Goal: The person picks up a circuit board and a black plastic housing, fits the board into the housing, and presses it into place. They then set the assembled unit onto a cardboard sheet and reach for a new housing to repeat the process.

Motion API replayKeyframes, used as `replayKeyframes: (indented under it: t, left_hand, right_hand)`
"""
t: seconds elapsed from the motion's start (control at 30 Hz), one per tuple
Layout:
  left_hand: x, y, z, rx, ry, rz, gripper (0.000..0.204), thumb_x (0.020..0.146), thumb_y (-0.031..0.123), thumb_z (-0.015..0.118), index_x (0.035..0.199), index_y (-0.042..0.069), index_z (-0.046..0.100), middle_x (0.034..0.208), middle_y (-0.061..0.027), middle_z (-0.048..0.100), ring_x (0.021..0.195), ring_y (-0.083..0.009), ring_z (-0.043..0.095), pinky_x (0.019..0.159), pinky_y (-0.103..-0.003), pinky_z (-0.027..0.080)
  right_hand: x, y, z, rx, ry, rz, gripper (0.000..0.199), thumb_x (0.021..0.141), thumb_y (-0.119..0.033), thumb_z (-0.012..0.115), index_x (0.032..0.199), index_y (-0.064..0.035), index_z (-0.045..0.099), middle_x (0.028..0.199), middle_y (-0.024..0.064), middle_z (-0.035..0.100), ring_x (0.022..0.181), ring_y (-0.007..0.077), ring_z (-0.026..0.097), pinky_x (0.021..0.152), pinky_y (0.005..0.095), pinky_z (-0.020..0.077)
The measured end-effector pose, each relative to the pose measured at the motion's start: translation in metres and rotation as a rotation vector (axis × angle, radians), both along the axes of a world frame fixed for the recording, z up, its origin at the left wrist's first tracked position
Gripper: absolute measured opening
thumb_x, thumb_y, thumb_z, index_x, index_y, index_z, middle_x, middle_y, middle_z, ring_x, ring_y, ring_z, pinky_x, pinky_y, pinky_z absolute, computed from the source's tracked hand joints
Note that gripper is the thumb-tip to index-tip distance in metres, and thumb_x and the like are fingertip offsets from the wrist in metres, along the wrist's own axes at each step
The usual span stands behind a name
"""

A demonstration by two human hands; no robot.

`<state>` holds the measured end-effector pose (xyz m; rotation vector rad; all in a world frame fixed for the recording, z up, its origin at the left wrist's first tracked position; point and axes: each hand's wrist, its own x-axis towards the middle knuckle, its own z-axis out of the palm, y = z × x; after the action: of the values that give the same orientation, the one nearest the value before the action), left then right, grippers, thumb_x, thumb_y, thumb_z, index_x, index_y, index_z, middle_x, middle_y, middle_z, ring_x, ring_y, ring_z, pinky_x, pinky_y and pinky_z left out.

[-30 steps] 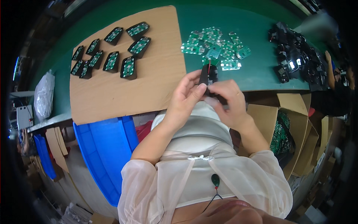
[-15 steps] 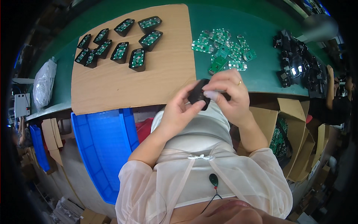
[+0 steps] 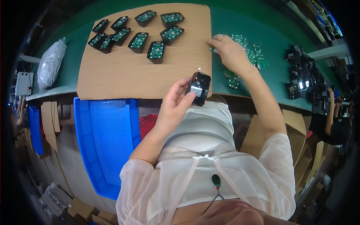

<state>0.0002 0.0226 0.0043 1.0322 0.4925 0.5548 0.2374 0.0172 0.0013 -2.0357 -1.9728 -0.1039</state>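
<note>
My left hand [image 3: 176,101] is closed round a black plastic housing [image 3: 203,83], its thumb on a silvery pad inside. The housing's hollow side faces up, and a red wire with a small white plug [image 3: 199,69] sticks out at its top. My right hand [image 3: 233,56] is stretched to the left edge of a loose pile of green circuit boards [image 3: 252,54]. Its bent fingers are closed about the edge of one board, mostly hidden under them. Several black housings with green boards in them [image 3: 155,51] stand in rows on a cardboard sheet [image 3: 112,78].
Black plastic parts [image 3: 305,75] are heaped at the right of the green table. A clear plastic bag [image 3: 52,63] lies at the far left. Below the table edge are a blue bin [image 3: 107,150] and open cardboard boxes [image 3: 294,129]. A co-worker's arm [image 3: 330,112] shows at far right.
My right hand has left the housing and gone forward to the circuit boards. The housing in my left hand has been turned, so its inside and red wire now show. The view has shifted.
</note>
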Motion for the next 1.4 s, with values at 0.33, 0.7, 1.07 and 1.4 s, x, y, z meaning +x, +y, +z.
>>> replayKeyframes:
  t: [0.33, 0.7, 1.07, 1.4]
  left_hand:
    - [0.002, -0.001, -0.009, 0.08, -0.056, -0.008, 0.034, 0.089, 0.003, 0.041, 0.122, -0.004, 0.037, 0.108, -0.0154, 0.054, 0.093, -0.0228, 0.06, 0.078, -0.033, 0.052]
    - [0.009, -0.007, -0.008, 0.017, -0.012, -0.116, 0.03, 0.089, 0.002, 0.041, 0.118, -0.005, 0.04, 0.107, -0.0164, 0.055, 0.092, -0.0221, 0.06, 0.07, -0.031, 0.054]
    - [0.01, -0.01, -0.012, 0.302, 0.014, 0.021, 0.03, 0.086, -0.005, 0.042, 0.116, -0.006, 0.041, 0.109, -0.0135, 0.053, 0.093, -0.0153, 0.056, 0.073, -0.027, 0.052]
    - [0.016, -0.009, -0.013, 0.449, 0.121, 0.128, 0.028, 0.082, 0.002, 0.053, 0.109, -0.001, 0.051, 0.085, -0.0078, 0.06, 0.067, -0.0075, 0.054, 0.057, -0.022, 0.045]
  right_hand:
    - [-0.005, -0.042, 0.039, 0.091, 1.051, -0.294, 0.007, 0.083, 0.0, 0.055, 0.09, -0.0002, 0.053, 0.08, 0.0065, 0.059, 0.072, 0.0108, 0.062, 0.057, 0.0212, 0.0496]
    - [-0.044, -0.082, 0.013, 0.244, 1.633, -0.355, 0.029, 0.083, -0.005, 0.058, 0.108, 0.0023, 0.046, 0.079, 0.0069, 0.056, 0.07, 0.0148, 0.061, 0.058, 0.0247, 0.0498]
    - [-0.043, -0.098, -0.001, 0.285, 0.958, -0.394, 0.015, 0.08, -0.004, 0.061, 0.095, -0.0024, 0.057, 0.076, -0.001, 0.053, 0.065, 0.0075, 0.049, 0.054, 0.0197, 0.0386]
    - [-0.054, -0.095, 0.008, 0.133, 2.265, -0.091, 0.018, 0.086, -0.009, 0.054, 0.102, -0.0045, 0.05, 0.078, 0.004, 0.05, 0.063, 0.0085, 0.045, 0.052, 0.0197, 0.0364]
